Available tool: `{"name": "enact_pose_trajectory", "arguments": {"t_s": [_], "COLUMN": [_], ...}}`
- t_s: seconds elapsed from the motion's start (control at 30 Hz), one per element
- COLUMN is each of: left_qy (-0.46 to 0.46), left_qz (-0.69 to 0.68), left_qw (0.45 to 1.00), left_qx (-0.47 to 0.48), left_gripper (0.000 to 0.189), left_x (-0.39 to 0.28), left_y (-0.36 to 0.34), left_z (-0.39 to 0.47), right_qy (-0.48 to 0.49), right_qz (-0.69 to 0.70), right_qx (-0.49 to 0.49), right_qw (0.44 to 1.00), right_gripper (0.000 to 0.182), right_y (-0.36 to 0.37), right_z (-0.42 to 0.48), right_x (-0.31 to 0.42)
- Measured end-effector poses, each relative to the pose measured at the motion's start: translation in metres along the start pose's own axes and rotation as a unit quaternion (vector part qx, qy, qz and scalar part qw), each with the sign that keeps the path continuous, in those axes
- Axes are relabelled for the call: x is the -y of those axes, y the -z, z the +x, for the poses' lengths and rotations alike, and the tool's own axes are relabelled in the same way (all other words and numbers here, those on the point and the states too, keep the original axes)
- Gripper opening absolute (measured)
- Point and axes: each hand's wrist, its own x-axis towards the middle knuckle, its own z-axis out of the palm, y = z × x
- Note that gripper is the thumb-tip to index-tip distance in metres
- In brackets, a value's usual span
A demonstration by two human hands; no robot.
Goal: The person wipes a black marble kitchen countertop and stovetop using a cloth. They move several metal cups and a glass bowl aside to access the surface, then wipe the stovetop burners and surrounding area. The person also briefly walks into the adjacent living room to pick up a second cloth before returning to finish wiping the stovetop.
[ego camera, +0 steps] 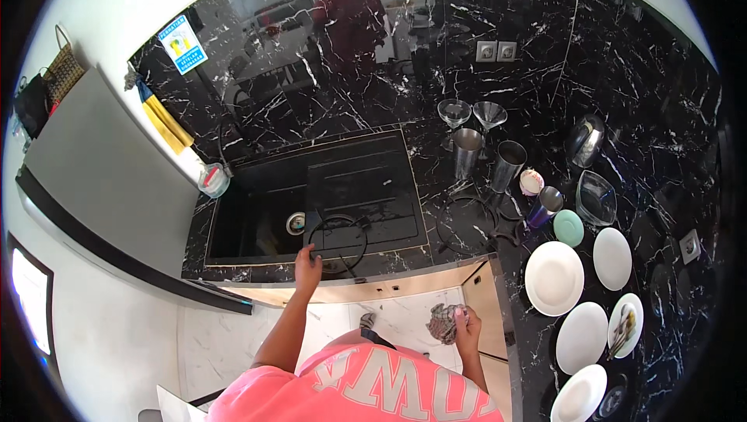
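My left hand [308, 273] grips the near left edge of a black ring-shaped item [366, 241], over the front rim of the black sink [362, 171]. Whether the ring rests on the rim or is held just above it, I cannot tell. A crumpled checked cloth [443, 324] is bunched in my right hand [468, 328], in front of the cabinet and above the floor. Another black ring-shaped item [442, 229] lies on the counter right of the sink.
Metal tumblers [468, 156], stemmed glasses [454, 111], a glass bowl [596, 199] and a green dish [568, 228] stand on the right counter. Several white plates [554, 279] lie nearer, one bearing cutlery [624, 328]. A grey refrigerator [111, 171] bounds the left side.
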Motion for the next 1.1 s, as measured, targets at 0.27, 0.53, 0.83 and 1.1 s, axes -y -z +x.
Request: {"name": "enact_pose_trajectory", "arguments": {"t_s": [0.27,0.53,0.83,1.1], "left_qy": [0.057,0.040,-0.249,-0.250], "left_qz": [0.074,0.063,-0.037,-0.284], "left_qw": [0.992,0.986,0.954,0.872], "left_qx": [0.085,0.149,0.166,0.312], "left_gripper": [0.044,0.051,0.026,0.011], "left_x": [0.057,0.093,0.109,0.120], "left_y": [0.010,-0.013,-0.058,-0.064], "left_z": [0.083,0.143,0.178,0.209], "right_qy": [-0.044,-0.031,-0.090,-0.081], "right_qz": [-0.041,-0.041,0.179,0.169], "right_qx": [-0.091,-0.104,-0.208,-0.213], "right_qw": [0.994,0.993,0.957,0.959], "right_gripper": [0.028,0.029,0.031,0.048], "right_y": [-0.039,-0.124,-0.196,-0.205], "right_z": [-0.016,0.015,0.049,0.053], "right_x": [-0.019,0.004,0.016,-0.004]}}
